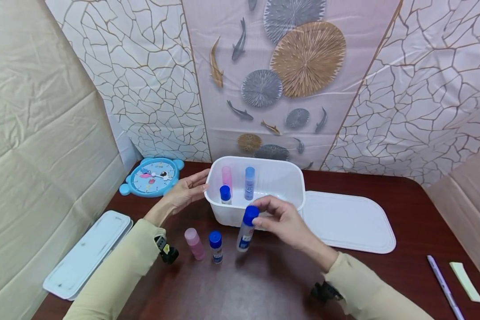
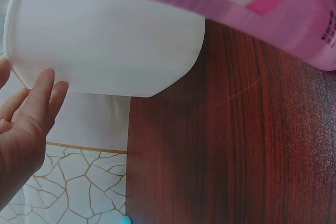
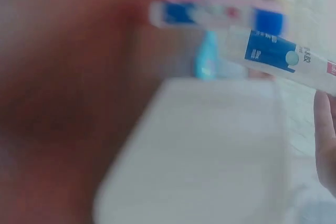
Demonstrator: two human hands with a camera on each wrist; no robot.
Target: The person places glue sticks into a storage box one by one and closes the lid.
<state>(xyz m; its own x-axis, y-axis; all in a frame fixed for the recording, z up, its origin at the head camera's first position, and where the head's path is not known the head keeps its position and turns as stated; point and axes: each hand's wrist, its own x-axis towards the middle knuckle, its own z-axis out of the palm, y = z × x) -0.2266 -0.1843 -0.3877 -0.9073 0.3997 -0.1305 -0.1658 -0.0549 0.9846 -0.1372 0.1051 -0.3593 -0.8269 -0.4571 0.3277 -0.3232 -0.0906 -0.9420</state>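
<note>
My right hand (image 1: 283, 221) pinches the blue cap of a clear glue stick (image 1: 246, 233), tilted in front of the white plastic bin (image 1: 260, 218). In the right wrist view that glue stick (image 3: 270, 52) shows a blue label. My left hand (image 1: 184, 193) lies at the bin's left side with its fingers extended against the wall. Inside the bin stand a pink glue stick (image 1: 226, 174), a light blue one (image 1: 250, 183) and a blue-capped one (image 1: 225, 194). On the table before it, another pink glue stick (image 1: 194, 244) and a blue-capped glue stick (image 1: 215, 246) stand upright.
A white lid (image 1: 348, 222) lies right of the bin. A blue toy clock (image 1: 152, 178) leans at the back left, near a long whitish case (image 1: 89, 253). A purple pen (image 1: 444, 284) and a pale yellow strip (image 1: 466, 281) lie at the right edge.
</note>
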